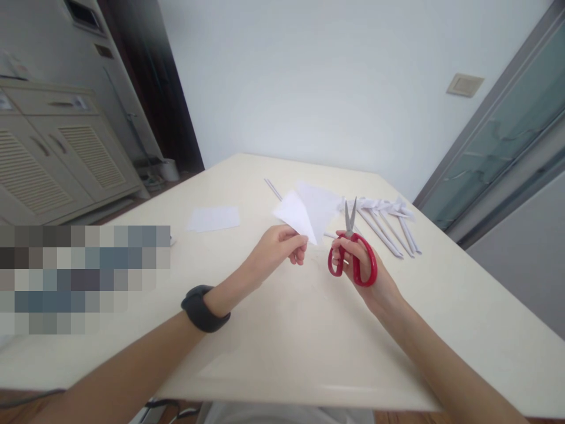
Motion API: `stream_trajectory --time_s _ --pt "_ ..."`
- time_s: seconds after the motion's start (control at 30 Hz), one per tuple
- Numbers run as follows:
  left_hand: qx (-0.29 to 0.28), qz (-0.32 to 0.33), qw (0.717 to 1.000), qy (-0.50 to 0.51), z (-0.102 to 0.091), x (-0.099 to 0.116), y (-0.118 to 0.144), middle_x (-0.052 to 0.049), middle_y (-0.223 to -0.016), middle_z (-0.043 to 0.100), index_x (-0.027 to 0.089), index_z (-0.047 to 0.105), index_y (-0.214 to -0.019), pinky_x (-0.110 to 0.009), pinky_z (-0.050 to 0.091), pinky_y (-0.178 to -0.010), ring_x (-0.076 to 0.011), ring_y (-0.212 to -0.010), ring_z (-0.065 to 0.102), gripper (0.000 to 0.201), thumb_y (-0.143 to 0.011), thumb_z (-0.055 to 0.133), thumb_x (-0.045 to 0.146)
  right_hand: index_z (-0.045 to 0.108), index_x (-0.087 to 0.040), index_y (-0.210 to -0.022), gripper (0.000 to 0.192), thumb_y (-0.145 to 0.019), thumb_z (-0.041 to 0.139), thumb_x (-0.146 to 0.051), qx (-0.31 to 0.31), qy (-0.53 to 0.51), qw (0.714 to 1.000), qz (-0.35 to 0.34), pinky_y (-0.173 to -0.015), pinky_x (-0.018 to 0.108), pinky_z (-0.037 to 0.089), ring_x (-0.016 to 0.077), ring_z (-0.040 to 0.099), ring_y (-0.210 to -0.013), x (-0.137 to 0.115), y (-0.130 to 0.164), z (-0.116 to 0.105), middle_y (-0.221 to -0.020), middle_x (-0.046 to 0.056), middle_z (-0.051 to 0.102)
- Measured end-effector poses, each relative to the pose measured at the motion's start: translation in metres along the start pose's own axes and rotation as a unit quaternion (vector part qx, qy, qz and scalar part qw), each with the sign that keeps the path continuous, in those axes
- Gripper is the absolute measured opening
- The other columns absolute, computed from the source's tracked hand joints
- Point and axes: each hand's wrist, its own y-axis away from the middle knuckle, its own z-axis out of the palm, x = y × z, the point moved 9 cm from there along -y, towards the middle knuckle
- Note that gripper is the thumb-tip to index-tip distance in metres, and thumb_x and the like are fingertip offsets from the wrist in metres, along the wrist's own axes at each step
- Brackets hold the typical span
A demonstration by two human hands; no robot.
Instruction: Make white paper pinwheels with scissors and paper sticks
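Observation:
My left hand (pixel 285 242), with a dark band at its wrist, pinches a folded piece of white paper (pixel 296 213) by its near corner, above the table. In my right hand (pixel 359 259) is a pair of scissors (pixel 352 235) with red handles. Its blades point away from me, slightly apart, and do not touch the paper. Behind the held paper, a larger white sheet (pixel 320 203) lies on the table. Paper flowers or leaf-like pieces (pixel 384 206) with several rolled paper stems (pixel 383 234) lie beyond my right hand.
White paper pieces (pixel 214 218) lie on the left of the white table (pixel 265 353). Two thin paper sticks (pixel 272 188) rest near the back. A wall (pixel 309 88) stands behind the table, a cabinet (pixel 66 147) at far left. A blurred block hides the left table edge.

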Motion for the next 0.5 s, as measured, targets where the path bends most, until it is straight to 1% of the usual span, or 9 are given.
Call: stream_trajectory --time_s 0.07,0.13,0.23,0.3,0.4,0.5 --pt "0.027 0.014 1.0 -0.001 -0.008 0.002 0.0 0.0 -0.054 0.056 0.015 0.054 -0.057 -0.024 0.043 -0.056 -0.0114 -0.053 0.054 0.023 -0.078 0.049 0.023 0.055 -0.022 -0.097 0.02 -0.085 0.055 -0.037 -0.033 -0.013 0.999 0.013 -0.057 0.026 0.039 0.0117 0.047 -0.064 0.003 0.001 0.006 -0.081 0.001 0.055" --pt "0.053 0.03 0.998 -0.007 -0.015 0.004 -0.001 0.001 -0.054 0.056 0.016 0.053 -0.057 -0.024 0.042 -0.055 -0.0116 -0.053 0.053 0.023 -0.078 0.048 0.024 0.055 -0.022 -0.098 0.02 -0.088 0.051 -0.039 -0.06 -0.004 0.998 0.02 -0.059 0.028 0.04 0.013 0.049 -0.068 0.004 0.003 0.013 -0.085 0.002 0.057" --pt "0.091 0.052 0.994 -0.02 -0.026 0.007 -0.001 0.001 -0.053 0.055 0.016 0.052 -0.058 -0.024 0.042 -0.054 -0.0116 -0.052 0.052 0.023 -0.079 0.048 0.024 0.053 -0.022 -0.099 0.022 -0.089 0.049 -0.041 -0.102 0.053 0.993 0.026 -0.062 0.03 0.041 0.0134 0.051 -0.067 0.004 0.009 0.024 -0.085 0.002 0.058" --pt "0.109 0.064 0.991 -0.033 -0.03 0.009 0.001 0.001 -0.053 0.055 0.016 0.051 -0.058 -0.024 0.041 -0.054 -0.0115 -0.052 0.052 0.023 -0.079 0.048 0.024 0.052 -0.022 -0.096 0.024 -0.088 0.049 -0.045 -0.131 0.1 0.986 0.039 -0.063 0.031 0.042 0.0133 0.051 -0.065 0.008 0.014 0.031 -0.084 0.002 0.059" --pt "0.115 0.075 0.989 -0.048 -0.03 0.011 0.003 0.002 -0.053 0.054 0.016 0.051 -0.058 -0.024 0.041 -0.055 -0.0114 -0.053 0.052 0.023 -0.079 0.047 0.024 0.05 -0.022 -0.091 0.026 -0.087 0.05 -0.048 -0.166 0.15 0.972 0.066 -0.063 0.031 0.042 0.0129 0.052 -0.064 0.016 0.02 0.039 -0.083 0.002 0.061" --pt "0.102 0.07 0.991 -0.06 -0.024 0.01 0.005 0.002 -0.053 0.054 0.016 0.051 -0.057 -0.024 0.041 -0.056 -0.0113 -0.053 0.051 0.024 -0.079 0.047 0.024 0.049 -0.022 -0.093 0.028 -0.087 0.05 -0.049 -0.175 0.167 0.967 0.072 -0.062 0.029 0.042 0.0127 0.052 -0.064 0.021 0.022 0.043 -0.081 0.002 0.062"
